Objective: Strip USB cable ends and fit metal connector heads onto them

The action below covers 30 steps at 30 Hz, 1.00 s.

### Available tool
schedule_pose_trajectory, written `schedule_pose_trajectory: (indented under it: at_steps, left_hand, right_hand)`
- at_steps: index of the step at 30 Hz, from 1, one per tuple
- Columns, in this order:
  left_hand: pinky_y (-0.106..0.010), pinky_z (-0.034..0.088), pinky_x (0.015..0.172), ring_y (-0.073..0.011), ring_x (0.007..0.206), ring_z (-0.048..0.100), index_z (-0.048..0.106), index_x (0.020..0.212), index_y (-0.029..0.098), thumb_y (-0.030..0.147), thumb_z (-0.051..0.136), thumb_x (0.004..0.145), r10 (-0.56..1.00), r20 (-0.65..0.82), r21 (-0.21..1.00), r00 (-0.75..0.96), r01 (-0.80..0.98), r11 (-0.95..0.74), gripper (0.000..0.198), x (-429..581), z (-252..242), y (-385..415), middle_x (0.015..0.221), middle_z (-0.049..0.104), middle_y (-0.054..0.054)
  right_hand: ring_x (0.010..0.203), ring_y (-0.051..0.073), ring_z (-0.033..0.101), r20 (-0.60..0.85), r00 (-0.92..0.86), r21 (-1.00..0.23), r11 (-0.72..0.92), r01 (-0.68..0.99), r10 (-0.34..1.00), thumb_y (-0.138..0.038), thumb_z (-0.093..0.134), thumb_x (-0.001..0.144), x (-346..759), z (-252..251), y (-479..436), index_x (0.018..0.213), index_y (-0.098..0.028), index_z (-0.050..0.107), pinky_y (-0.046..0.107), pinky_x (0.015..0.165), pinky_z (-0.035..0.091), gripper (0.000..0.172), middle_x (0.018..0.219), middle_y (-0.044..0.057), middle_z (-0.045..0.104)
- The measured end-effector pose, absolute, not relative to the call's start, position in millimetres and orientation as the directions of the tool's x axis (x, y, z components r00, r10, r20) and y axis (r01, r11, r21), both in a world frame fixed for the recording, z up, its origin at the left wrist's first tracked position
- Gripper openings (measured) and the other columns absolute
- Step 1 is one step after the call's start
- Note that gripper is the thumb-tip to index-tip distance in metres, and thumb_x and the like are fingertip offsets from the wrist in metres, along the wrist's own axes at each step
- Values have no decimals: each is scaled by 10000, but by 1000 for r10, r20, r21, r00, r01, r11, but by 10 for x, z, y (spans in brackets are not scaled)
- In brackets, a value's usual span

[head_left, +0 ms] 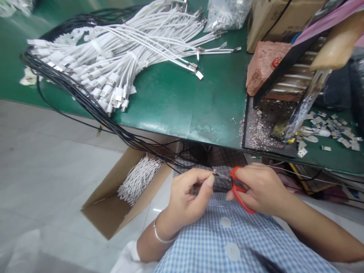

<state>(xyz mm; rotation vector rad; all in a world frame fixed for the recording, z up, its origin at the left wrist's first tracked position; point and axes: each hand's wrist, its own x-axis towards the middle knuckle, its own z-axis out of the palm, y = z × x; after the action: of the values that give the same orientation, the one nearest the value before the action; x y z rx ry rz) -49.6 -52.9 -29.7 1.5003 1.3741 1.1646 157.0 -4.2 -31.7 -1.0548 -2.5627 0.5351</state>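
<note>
Between the thumb and forefinger of my left hand (191,195) is pinched the end of a black cable (136,141). That cable belongs to a bundle running back over the table edge to the upper left. My right hand (260,187) grips scissors with red handles (236,189). Their blades point left and reach close to the cable end at my left fingertips. I cannot tell whether the blades touch it. White USB cables (113,64) lie in a tied heap on the green table, with their plugs toward the left.
An open cardboard box (113,216) holding white cables (140,178) stands below the table edge. On the table's right are a brick (264,62), a black tray (253,132) with metal bits, and small circuit boards (338,127). A clear plastic bag (227,15) lies behind.
</note>
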Motion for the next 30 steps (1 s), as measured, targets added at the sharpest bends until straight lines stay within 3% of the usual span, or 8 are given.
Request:
schedule_pose_trajectory:
  at_steps: [5, 16, 30]
  left_hand:
    - [-195, 437, 467, -95, 479, 555, 655, 810, 166, 143, 607, 913, 990, 135, 929, 49, 340, -143, 115, -518, -251, -490, 574, 630, 15]
    - [-192, 398, 466, -89, 489, 505, 630, 750, 166, 178, 582, 939, 996, -20, 974, 82, 228, 1, 195, -524, -201, -475, 558, 581, 27]
    - [-185, 410, 461, -89, 475, 524, 635, 761, 169, 146, 595, 912, 994, 61, 957, 87, 277, -83, 158, -527, -195, -474, 555, 601, 26]
  right_hand:
    - [452, 126, 471, 181, -687, -391, 692, 607, 704, -603, 390, 1010, 1590, -311, -30, 594, -203, 508, 287, 558, 302, 589, 479, -21, 532]
    - [463, 135, 459, 245, -661, -317, 703, 637, 709, -577, 401, 1012, 1594, -349, -49, 566, -205, 536, 295, 571, 291, 596, 466, -13, 521]
    - [440, 115, 461, 181, -684, -429, 683, 592, 707, -571, 414, 1012, 1609, -294, -29, 592, -201, 508, 277, 549, 299, 567, 469, -21, 532]
